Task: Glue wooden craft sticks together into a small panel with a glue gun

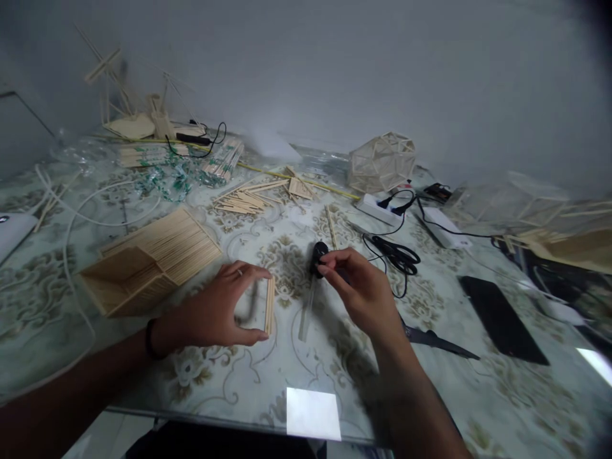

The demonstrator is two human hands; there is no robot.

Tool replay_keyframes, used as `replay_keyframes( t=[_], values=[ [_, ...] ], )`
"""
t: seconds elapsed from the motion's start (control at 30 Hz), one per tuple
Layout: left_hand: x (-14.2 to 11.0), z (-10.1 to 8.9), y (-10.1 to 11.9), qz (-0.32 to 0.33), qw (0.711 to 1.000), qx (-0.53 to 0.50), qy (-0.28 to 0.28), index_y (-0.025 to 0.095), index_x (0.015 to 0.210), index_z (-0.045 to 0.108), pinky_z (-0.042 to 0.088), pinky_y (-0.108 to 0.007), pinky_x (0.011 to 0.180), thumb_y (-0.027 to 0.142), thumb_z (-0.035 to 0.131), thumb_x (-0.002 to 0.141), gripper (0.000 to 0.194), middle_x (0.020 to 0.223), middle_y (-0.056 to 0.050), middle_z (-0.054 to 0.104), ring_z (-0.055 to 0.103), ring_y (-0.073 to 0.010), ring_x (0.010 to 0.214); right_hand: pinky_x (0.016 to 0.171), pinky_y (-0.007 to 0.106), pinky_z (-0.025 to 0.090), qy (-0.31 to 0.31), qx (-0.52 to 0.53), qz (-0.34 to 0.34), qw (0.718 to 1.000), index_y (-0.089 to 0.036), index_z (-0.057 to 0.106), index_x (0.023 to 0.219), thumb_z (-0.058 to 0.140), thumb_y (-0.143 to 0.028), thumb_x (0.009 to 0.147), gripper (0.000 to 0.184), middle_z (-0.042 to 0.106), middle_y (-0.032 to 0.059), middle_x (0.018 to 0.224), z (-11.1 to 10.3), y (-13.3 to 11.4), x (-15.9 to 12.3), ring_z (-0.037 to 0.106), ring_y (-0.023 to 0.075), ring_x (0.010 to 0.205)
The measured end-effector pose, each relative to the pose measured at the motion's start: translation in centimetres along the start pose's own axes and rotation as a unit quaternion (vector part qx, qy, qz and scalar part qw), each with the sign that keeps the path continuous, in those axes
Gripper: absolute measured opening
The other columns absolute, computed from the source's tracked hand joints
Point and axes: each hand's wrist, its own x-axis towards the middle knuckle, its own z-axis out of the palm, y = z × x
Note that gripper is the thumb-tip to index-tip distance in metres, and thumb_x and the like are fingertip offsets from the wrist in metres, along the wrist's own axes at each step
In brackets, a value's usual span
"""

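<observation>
You face plain bluish-grey wall (306, 70) rising behind table (229, 376). Table before you: glossy pale top, brown floral scrolls. Pale floor (119, 424) below table's near edge, toward your left. Light dim, cool; bright rectangular glare (313, 413) on table's near edge, second glare patch (597, 364) at table's right side.

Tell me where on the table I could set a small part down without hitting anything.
Two bare patches on the table: the front strip between the left hand and the front edge, and the spot between the coiled black cable and the flat black slab. Crowded: the back left, with packs of sticks, and the back right, with a white power strip.
</observation>
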Motion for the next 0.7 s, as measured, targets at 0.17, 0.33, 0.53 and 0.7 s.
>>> replay_keyframes(
  t=[0.17,0.33,0.53,0.7],
  values=[
    [0.0,0.9,-0.7,-0.027,0.998,0.038,-0.036,0.026,0.149,0.058,0.052,-0.058,0.116,0.031,0.098,0.073,0.085,0.141,-0.014,0.066,0.062,-0.0409,0.138,0.070,0.035,0.055,-0.078,-0.028,0.010,0.996,-0.024,0.083,0.094,0.079,-0.037,0.100,0.015,0.077,0.0044,0.085,-0.4,-0.8,0.2,0.071,0.0226,0.077],
    [0.0,0.8,-1.0,-0.017,0.995,0.072,-0.071,0.025,0.147,0.061,0.045,-0.057,0.120,0.034,0.100,0.072,0.085,0.142,-0.014,0.068,0.058,-0.0413,0.140,0.061,0.031,0.050,-0.190,-0.054,0.019,0.980,-0.021,0.085,0.098,0.084,-0.035,0.098,0.014,0.073,0.0009,0.075,1.4,-2.0,-0.4,0.065,0.0191,0.064],
    [0.0,0.6,-0.9,-0.005,0.990,0.104,-0.098,0.022,0.150,0.060,0.037,-0.060,0.126,0.042,0.102,0.071,0.091,0.157,-0.016,0.065,0.051,-0.0433,0.149,0.076,0.033,0.057,-0.265,-0.091,0.044,0.959,-0.017,0.079,0.123,0.104,-0.017,0.075,0.054,0.076,0.0017,0.090,3.6,-1.5,-1.1,0.070,0.0206,0.078],
    [0.0,0.6,-0.9,-0.008,0.988,0.120,-0.099,0.021,0.150,0.060,0.037,-0.058,0.126,0.050,0.098,0.075,0.088,0.156,-0.016,0.065,0.052,-0.0415,0.148,0.081,0.036,0.059,-0.286,-0.119,0.072,0.948,-0.012,0.073,0.134,0.106,-0.017,0.074,0.069,0.075,0.0051,0.100,4.2,-2.1,-1.4,0.072,0.0227,0.085]
  ],
)
